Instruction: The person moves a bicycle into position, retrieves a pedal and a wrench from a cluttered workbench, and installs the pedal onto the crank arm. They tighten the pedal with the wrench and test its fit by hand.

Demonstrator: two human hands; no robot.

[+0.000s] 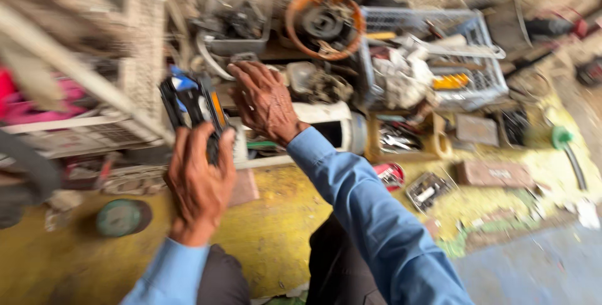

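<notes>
**Head view: hand-held tool over a cluttered workshop floor**

Yellow-stained floor (276, 230) fills the lower frame, littered with parts and bins; the whole picture is motion-blurred, so I read fine detail with caution.

1. Grip state. My left hand (197, 186) is closed around the lower end of a black hand tool with blue and orange patches (191, 101), held upright above the floor. My right hand (266, 101) is spread, fingers extended, just beside the tool's upper end; I cannot tell whether it touches the tool.

2. Risks, as I judge them.
- One-hand hold at the tool's lower end: it could tip or slip and drop.
- Loose parts crowd the floor below: a dropped tool could strike the white cylinder housing (332, 126).
- Blur suggests fast head motion: aim may suffer.

3. Packages and markings.
- White wire basket (483, 85), upper right, holds rags and a yellow piece.
- Orange-rimmed round bowl (323, 20), top centre, holds dark parts.
- Small red-edged item (390, 175) and green round lid (119, 217) lie on the floor.
- No label is legible.
</notes>
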